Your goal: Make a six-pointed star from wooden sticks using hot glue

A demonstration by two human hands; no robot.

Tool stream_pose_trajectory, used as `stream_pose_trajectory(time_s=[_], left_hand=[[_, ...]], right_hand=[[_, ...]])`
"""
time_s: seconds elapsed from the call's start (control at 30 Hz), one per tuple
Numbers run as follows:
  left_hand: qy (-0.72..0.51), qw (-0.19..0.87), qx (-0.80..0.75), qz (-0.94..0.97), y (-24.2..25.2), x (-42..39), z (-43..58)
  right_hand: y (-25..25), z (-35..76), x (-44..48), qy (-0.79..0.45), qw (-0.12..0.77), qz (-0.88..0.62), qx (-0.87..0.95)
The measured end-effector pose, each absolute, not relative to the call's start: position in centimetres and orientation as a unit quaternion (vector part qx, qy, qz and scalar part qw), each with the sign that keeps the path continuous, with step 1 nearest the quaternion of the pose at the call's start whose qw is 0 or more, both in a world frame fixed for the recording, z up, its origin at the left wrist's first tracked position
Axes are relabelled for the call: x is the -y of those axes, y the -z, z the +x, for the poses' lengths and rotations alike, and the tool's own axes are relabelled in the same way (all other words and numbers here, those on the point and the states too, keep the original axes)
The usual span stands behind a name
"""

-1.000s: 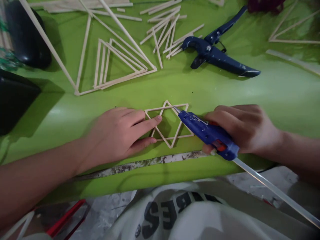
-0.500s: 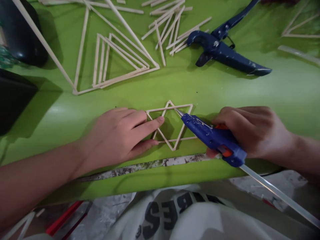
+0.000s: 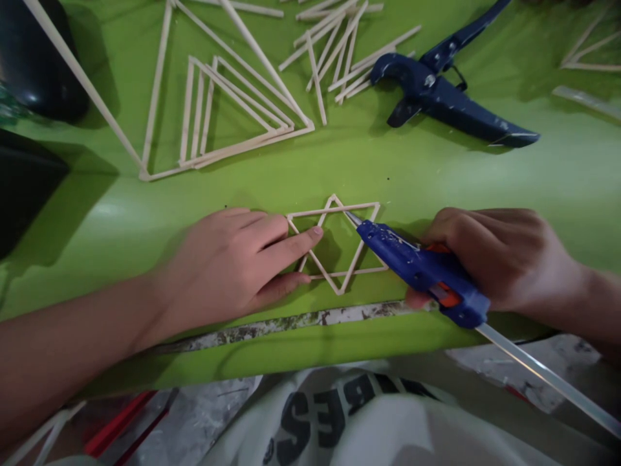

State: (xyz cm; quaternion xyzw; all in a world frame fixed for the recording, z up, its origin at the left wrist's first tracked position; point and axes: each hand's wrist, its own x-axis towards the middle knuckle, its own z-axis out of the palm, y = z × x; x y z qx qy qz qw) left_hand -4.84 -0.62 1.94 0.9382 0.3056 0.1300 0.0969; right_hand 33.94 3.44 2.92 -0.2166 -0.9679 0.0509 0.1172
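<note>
Two overlapping triangles of thin wooden sticks form a six-pointed star flat on the green table. My left hand lies over the star's left side, index finger stretched out and pressing on a stick crossing, thumb at the lower left corner. A blue hot glue gun is gripped in my right hand, fingers wrapped round its handle. Its metal nozzle touches or hovers just by the crossing near the star's top point; I cannot tell which. A clear glue stick sticks out of its back end.
Larger stick triangles, with smaller ones inside, lie at the back left. Behind the star are loose wooden sticks and a dark blue cutter. Black objects stand at left. Another glue stick lies far right.
The whole view has shifted slightly, so most things sit a little further right. Both hands keep their grip and place; the glue gun's nozzle stays at the same upper crossing.
</note>
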Motion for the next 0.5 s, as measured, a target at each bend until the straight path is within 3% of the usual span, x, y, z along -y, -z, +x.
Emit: stream_pose_trajectory(time_s=[0.5], left_hand=[[-0.132, 0.114, -0.31, 0.935, -1.66, 0.7, -5.02]], right_hand=[[-2.88, 33.83, -3.61, -0.05, 0.116, -0.221, 0.967]])
